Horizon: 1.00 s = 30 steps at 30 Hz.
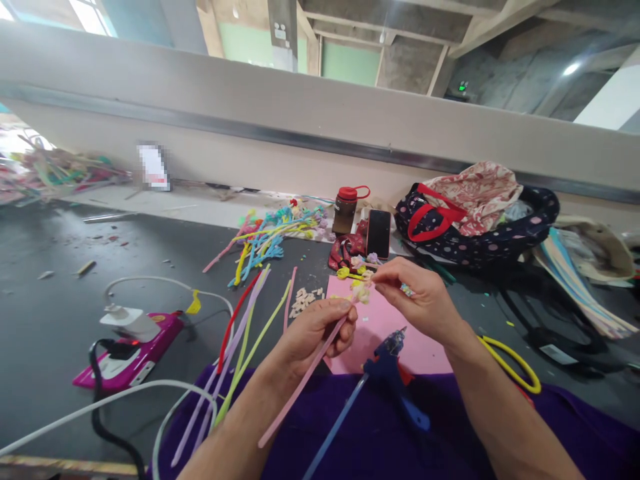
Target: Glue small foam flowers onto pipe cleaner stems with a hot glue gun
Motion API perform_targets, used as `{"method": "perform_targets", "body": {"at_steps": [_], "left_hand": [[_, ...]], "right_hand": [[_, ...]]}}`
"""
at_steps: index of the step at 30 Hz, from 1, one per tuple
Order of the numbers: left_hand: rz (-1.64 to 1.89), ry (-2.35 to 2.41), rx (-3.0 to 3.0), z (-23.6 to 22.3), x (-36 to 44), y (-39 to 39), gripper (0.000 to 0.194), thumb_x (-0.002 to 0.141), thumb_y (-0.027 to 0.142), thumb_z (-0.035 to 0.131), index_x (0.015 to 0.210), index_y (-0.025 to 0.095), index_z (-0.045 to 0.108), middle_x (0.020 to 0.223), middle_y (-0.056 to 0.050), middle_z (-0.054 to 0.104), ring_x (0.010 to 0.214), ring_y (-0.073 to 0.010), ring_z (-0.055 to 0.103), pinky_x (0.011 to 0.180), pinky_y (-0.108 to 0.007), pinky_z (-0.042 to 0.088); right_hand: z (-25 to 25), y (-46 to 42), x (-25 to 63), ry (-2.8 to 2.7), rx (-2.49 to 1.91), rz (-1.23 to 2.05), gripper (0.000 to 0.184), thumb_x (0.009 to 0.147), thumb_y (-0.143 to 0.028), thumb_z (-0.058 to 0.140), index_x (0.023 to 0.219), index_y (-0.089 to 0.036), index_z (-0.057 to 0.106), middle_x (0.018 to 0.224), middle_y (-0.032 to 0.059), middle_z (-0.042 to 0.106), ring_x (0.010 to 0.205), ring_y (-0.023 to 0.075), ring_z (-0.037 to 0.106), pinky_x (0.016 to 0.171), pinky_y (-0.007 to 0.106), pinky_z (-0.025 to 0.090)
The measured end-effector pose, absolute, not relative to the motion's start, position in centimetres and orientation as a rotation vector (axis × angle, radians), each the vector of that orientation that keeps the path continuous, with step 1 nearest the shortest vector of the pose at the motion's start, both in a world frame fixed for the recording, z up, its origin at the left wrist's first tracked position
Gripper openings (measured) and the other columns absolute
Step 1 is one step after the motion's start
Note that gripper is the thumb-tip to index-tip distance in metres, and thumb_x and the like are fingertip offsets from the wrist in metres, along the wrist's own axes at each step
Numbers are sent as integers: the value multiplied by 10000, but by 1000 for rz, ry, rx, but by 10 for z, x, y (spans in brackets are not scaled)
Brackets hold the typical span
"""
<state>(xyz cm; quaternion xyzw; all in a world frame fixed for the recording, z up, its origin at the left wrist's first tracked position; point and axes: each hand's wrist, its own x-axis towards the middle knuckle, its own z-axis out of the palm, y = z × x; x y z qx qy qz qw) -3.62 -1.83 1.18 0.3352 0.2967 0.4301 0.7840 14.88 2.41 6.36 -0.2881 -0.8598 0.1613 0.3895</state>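
My left hand (325,327) is closed around a pink pipe cleaner (300,399), which slants down toward me. At its upper end sits a small pale-yellow fuzzy flower (360,292), just above my left thumb. My right hand (417,293) is closed in a pinch right beside that flower; what its fingertips hold is too small to make out. Below my hands a blue glue gun (393,370) with a glue stick (337,423) in its rear lies at the near edge of a pink sheet (360,340). Small yellow and lilac fuzzy flowers (345,272) lie just beyond.
Small beige pieces (304,302) and loose pipe cleaners (250,333) lie left of the sheet. Farther back are a colourful pipe-cleaner bunch (273,233), a bottle (345,212), a phone (379,235) and a dotted bag (480,233). A corded power strip (137,363) stands left; yellow-handled scissors (515,363) lie right.
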Motion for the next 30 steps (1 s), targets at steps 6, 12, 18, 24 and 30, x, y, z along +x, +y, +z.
{"method": "perform_targets", "body": {"at_steps": [6, 12, 18, 24, 30], "left_hand": [[1043, 715, 748, 12, -36, -21, 223, 737, 343, 612, 728, 122, 582, 512, 4, 551, 404, -61, 485, 337, -142, 255], [1061, 804, 852, 11, -33, -21, 227, 726, 341, 627, 723, 114, 622, 538, -3, 581, 408, -61, 497, 359, -156, 301], [1118, 891, 944, 13, -32, -23, 190, 684, 307, 675, 682, 124, 625, 515, 17, 560, 415, -56, 471, 399, -167, 320], [1194, 923, 972, 14, -32, -24, 188, 624, 284, 716, 656, 126, 619, 533, 17, 560, 420, -58, 448, 412, -178, 297], [1205, 1023, 1087, 17, -32, -26, 143, 647, 270, 692, 677, 136, 652, 559, 6, 581, 455, -68, 475, 417, -173, 304]], "right_hand": [[64, 22, 149, -2116, -844, 484, 91, 820, -199, 539, 862, -198, 620, 797, 26, 611, 699, 145, 552, 603, 264, 415], [64, 22, 150, -2104, -851, 560, 97, 811, -221, 548, 838, -192, 636, 758, 19, 610, 670, 138, 539, 589, 260, 405], [64, 24, 152, -2065, -885, 654, 98, 801, -235, 559, 826, -188, 641, 737, 10, 604, 639, 126, 525, 576, 250, 405], [64, 26, 153, -2046, -894, 788, 110, 787, -240, 566, 827, -178, 648, 689, 4, 599, 615, 124, 534, 557, 242, 417], [66, 26, 155, -2097, -873, 817, 127, 793, -263, 568, 840, -178, 650, 737, 12, 613, 647, 129, 547, 589, 250, 428]]}}
